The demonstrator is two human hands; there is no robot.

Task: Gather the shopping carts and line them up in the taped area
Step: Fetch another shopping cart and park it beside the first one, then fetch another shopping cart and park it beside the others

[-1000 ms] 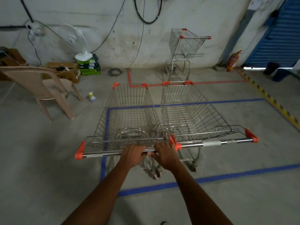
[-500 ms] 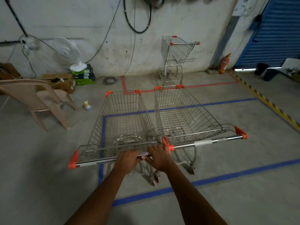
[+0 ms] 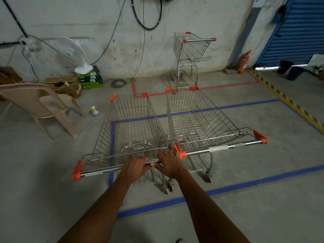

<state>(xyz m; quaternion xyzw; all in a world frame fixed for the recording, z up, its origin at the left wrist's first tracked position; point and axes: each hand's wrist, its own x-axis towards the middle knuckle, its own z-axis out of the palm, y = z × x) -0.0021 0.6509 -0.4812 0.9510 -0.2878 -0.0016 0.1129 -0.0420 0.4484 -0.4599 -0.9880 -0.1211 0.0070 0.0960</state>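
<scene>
Hands (image 3: 154,164) gripping left cart handle (image 3: 108,170), second cart (image 3: 196,120) alongside

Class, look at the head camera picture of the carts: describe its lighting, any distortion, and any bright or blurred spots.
Head view: dim, flat indoor light with soft shadows under the near carts; wide-angle bending curves the blue tape and tilts the wall edges; a bright strip glares beneath the blue shutter; both hands on the handle are fairly sharp, while the corners darken.
</scene>
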